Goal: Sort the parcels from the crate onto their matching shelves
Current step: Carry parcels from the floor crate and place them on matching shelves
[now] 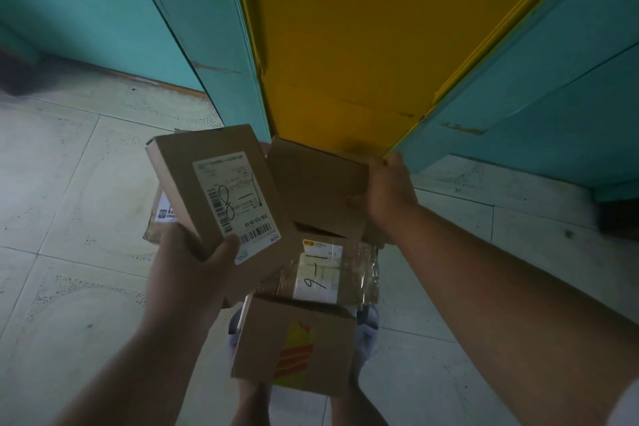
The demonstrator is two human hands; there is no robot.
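My left hand (193, 259) grips a flat brown parcel (221, 197) by its lower corner; its white label carries a handwritten "8-1". My right hand (387, 194) holds the right edge of a plain brown box (318, 183), which sits on top of a small stack. Under it lies a taped parcel (332, 273) with a label marked "9-1". Closest to me is a carton (294, 346) printed with red and yellow. Another parcel (162, 214) shows partly behind the left one. No crate is visible.
A tall yellow panel (345, 45) stands straight ahead, with teal panels to its left (193, 10) and right (536, 79). Pale floor tiles (69, 183) spread on both sides. My feet show below the stack.
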